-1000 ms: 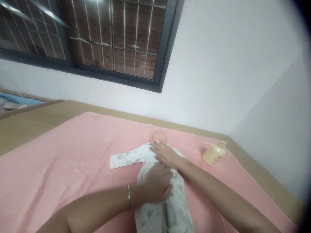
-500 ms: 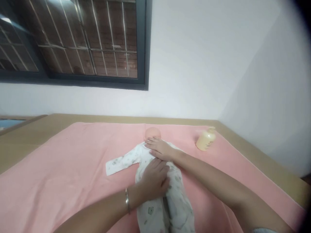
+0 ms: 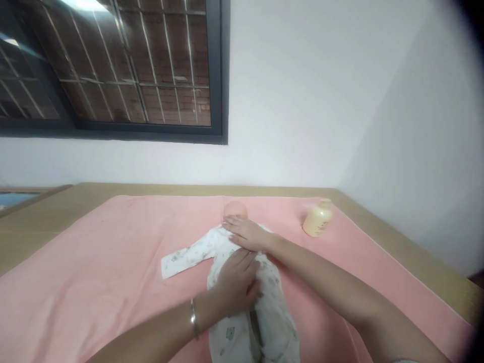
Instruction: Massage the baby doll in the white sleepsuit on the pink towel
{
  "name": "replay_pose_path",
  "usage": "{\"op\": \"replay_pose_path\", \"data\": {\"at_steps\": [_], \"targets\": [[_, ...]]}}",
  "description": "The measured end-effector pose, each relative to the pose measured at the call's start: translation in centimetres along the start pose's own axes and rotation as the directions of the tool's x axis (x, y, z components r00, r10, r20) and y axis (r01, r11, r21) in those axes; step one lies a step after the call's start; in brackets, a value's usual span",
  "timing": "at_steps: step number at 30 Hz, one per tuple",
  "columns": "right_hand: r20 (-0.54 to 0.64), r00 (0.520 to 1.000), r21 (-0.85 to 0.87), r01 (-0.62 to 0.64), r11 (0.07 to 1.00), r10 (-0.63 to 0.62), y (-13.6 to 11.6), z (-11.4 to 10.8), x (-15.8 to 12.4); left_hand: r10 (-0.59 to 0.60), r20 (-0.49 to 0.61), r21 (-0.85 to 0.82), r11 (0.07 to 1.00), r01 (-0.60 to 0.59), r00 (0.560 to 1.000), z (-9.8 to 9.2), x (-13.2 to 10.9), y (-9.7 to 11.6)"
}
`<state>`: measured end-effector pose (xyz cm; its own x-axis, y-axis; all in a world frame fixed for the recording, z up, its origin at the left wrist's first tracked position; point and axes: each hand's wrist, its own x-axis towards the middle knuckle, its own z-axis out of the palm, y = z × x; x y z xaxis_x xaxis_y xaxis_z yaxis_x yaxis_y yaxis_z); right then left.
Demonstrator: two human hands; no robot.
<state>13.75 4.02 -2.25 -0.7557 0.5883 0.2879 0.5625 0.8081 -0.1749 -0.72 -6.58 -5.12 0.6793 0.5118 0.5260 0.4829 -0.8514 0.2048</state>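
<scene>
A baby doll (image 3: pixel 235 209) lies on its back on a pink sheet (image 3: pixel 94 267), dressed in a white printed sleepsuit (image 3: pixel 249 322) with one empty-looking sleeve (image 3: pixel 181 257) stretched to the left. My left hand (image 3: pixel 236 285), with a metal bangle on the wrist, rests on the doll's belly, fingers lying together on the cloth. On the doll's upper chest just below the head, my right hand (image 3: pixel 245 233) lies flat with its fingers stretched out. Neither hand grips anything that I can see.
A cream-yellow lotion bottle (image 3: pixel 317 218) lies on the sheet to the right of the doll's head. The sheet covers a tan bed (image 3: pixel 416 262) set in a corner of white walls. A dark-framed barred window (image 3: pixel 113 75) is up left.
The view has swung, so the doll sits more centred. Both hands stay on the doll's front; the left hand has shifted slightly over the belly.
</scene>
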Motion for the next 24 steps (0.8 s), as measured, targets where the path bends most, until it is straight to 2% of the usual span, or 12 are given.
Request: {"op": "replay_pose_path", "data": {"at_steps": [7, 11, 14, 16, 17, 18, 19, 20, 21, 22, 23, 24], "targets": [[-0.028, 0.997, -0.050, -0.067, 0.997, 0.065, 0.5, 0.7, -1.9, 0.048, -0.035, 0.035, 0.998, -0.047, 0.998, 0.4, 0.3, -0.6], [-0.009, 0.997, -0.052, -0.081, 0.995, 0.080, -0.5, -0.3, -3.9, 0.076, -0.040, 0.030, 0.997, -0.075, 0.996, 0.3, 0.6, -1.0], [0.041, 0.998, -0.005, -0.046, 0.999, 0.046, -1.2, -2.2, -6.5, -0.027, 0.001, -0.082, 0.996, 0.027, 1.000, 0.0, 1.9, -1.4], [0.061, 0.998, 0.009, -0.029, 1.000, 0.029, -0.4, -4.1, -8.7, -0.191, 0.057, -0.255, 0.946, 0.200, 0.980, -0.2, 4.1, -1.7], [0.044, 0.998, 0.000, -0.046, 0.999, 0.046, 0.5, -5.3, -9.8, -0.297, 0.119, -0.379, 0.868, 0.320, 0.947, -0.4, 5.8, -1.7], [-0.001, 0.996, -0.016, -0.090, 0.996, 0.090, 1.7, -6.7, -10.9, -0.393, 0.206, -0.511, 0.738, 0.441, 0.896, -0.5, 7.8, -1.6], [-0.072, 0.985, -0.033, -0.161, 0.986, 0.158, 3.2, -8.3, -12.0, -0.464, 0.332, -0.632, 0.537, 0.559, 0.821, -0.6, 10.2, -1.5], [-0.187, 0.952, -0.028, -0.251, 0.968, 0.241, 5.0, -10.0, -12.9, -0.460, 0.479, -0.710, 0.298, 0.639, 0.747, -0.6, 12.8, -1.3], [-0.303, 0.891, 0.000, -0.355, 0.935, 0.338, 7.0, -11.8, -13.7, -0.410, 0.594, -0.743, 0.049, 0.667, 0.692, -0.4, 15.6, -1.0], [-0.415, 0.795, 0.051, -0.464, 0.884, 0.442, 9.0, -13.5, -14.4, -0.307, 0.682, -0.724, -0.155, 0.672, 0.664, -0.1, 18.3, -0.6], [-0.493, 0.682, 0.108, -0.568, 0.816, 0.540, 11.0, -15.1, -14.9, -0.258, 0.709, -0.704, -0.300, 0.643, 0.656, 0.5, 21.0, -0.2], [-0.532, 0.558, 0.171, -0.666, 0.726, 0.637, 12.8, -16.4, -15.4, -0.260, 0.717, -0.689, -0.403, 0.603, 0.646, 1.3, 23.4, 0.2]]}}
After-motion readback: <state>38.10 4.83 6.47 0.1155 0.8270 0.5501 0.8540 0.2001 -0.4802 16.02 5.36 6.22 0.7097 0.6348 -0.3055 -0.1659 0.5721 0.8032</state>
